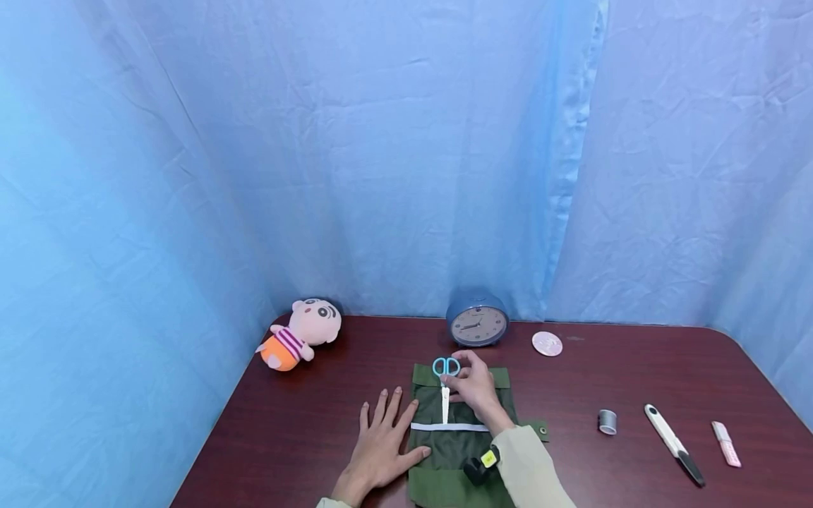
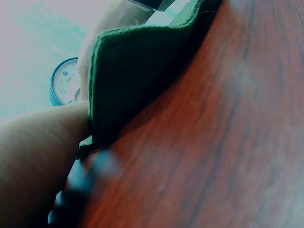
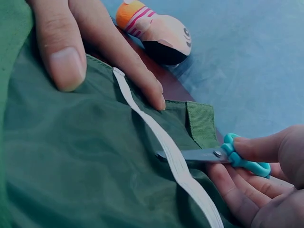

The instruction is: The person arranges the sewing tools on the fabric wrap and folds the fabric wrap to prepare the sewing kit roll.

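A green fabric pouch point(image 1: 454, 451) lies spread on the table, crossed by a white elastic band point(image 1: 466, 427). My right hand point(image 1: 475, 389) pinches small scissors by their light-blue handles, above the band. The scissors' blades point(image 3: 202, 155) are together and point toward me, with their tip slipped beneath the band in the right wrist view. My left hand point(image 1: 383, 444) rests with fingers spread at the pouch's left edge, its thumb on the green cloth. In the left wrist view, a raised pouch edge point(image 2: 133, 71) hides most of the hands.
Behind the pouch stands a blue alarm clock point(image 1: 478, 324), beside a pale round disc point(image 1: 547, 343). A plush doll point(image 1: 301, 335) lies at the back left. To the right are a grey thread spool point(image 1: 607, 422), a white-and-black handled tool point(image 1: 673, 443) and a small pink-and-white tube point(image 1: 726, 444).
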`<action>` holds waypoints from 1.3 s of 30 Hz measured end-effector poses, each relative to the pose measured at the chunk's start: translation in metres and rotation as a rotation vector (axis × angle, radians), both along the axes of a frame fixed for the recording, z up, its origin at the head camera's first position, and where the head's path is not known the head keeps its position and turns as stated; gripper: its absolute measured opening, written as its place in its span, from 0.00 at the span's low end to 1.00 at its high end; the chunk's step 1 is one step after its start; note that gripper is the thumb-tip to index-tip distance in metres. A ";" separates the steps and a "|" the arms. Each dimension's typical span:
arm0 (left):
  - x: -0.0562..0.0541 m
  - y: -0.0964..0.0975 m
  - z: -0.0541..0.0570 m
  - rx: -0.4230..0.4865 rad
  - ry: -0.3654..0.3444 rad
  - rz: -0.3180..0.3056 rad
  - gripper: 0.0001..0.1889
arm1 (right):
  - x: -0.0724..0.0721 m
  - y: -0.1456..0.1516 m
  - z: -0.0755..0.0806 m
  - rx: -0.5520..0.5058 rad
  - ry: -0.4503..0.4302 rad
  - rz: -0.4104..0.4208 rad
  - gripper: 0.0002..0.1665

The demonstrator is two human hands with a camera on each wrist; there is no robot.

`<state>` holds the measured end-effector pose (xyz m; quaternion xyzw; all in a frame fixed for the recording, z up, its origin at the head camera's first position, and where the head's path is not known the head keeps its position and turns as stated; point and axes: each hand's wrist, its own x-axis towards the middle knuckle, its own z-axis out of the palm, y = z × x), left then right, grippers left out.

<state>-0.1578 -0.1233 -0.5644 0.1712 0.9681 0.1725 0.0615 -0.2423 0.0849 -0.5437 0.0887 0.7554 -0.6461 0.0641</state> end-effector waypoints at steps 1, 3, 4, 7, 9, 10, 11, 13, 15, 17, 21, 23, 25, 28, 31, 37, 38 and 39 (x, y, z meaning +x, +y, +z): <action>0.000 0.000 0.000 -0.002 0.003 0.001 0.44 | 0.000 0.000 0.000 -0.003 -0.002 0.007 0.27; 0.000 0.000 0.000 -0.004 0.009 0.002 0.44 | 0.001 0.001 0.000 -0.006 -0.002 0.021 0.27; 0.000 0.000 0.000 -0.004 0.011 0.003 0.44 | 0.002 0.001 0.000 -0.006 -0.001 0.028 0.27; 0.000 0.000 0.000 -0.001 0.006 0.004 0.43 | 0.003 0.002 0.000 0.003 0.005 0.042 0.27; 0.000 0.000 0.000 0.003 0.001 0.003 0.43 | 0.004 0.003 0.000 0.015 0.010 0.050 0.27; 0.000 0.000 0.000 0.004 -0.001 0.002 0.43 | 0.004 0.003 -0.001 0.019 0.013 0.053 0.28; 0.001 0.000 0.000 0.004 -0.002 0.002 0.43 | 0.004 0.004 -0.001 0.023 0.015 0.057 0.28; 0.001 0.000 0.000 0.004 -0.003 0.002 0.43 | 0.004 0.004 -0.001 0.029 0.020 0.062 0.28; 0.001 0.001 -0.001 0.004 -0.004 0.003 0.44 | 0.005 0.005 -0.002 0.035 0.030 0.072 0.28; 0.001 0.001 -0.001 0.002 -0.006 0.004 0.44 | 0.006 0.005 -0.002 0.036 0.035 0.081 0.28; 0.001 0.001 -0.001 0.003 -0.007 0.004 0.44 | 0.007 0.007 -0.002 0.045 0.050 0.105 0.27; 0.001 0.001 0.000 0.004 -0.006 0.005 0.43 | 0.008 0.008 -0.002 0.050 0.055 0.119 0.26; 0.001 0.001 0.000 0.005 -0.007 0.006 0.43 | 0.009 0.009 -0.001 0.062 0.061 0.136 0.26; 0.001 0.000 0.001 0.007 -0.007 0.005 0.43 | 0.010 0.011 -0.001 0.092 0.061 0.175 0.25; 0.002 0.000 0.001 0.012 0.000 0.004 0.43 | 0.012 0.014 0.001 0.139 0.075 0.225 0.24; 0.002 0.001 0.001 0.011 0.014 0.003 0.43 | 0.013 0.018 0.002 0.190 0.089 0.260 0.24; 0.002 0.001 0.001 0.010 0.014 0.002 0.43 | 0.013 0.018 0.002 0.205 0.092 0.260 0.24; 0.001 0.001 0.001 0.011 0.013 0.002 0.43 | 0.014 0.018 0.002 0.223 0.095 0.258 0.24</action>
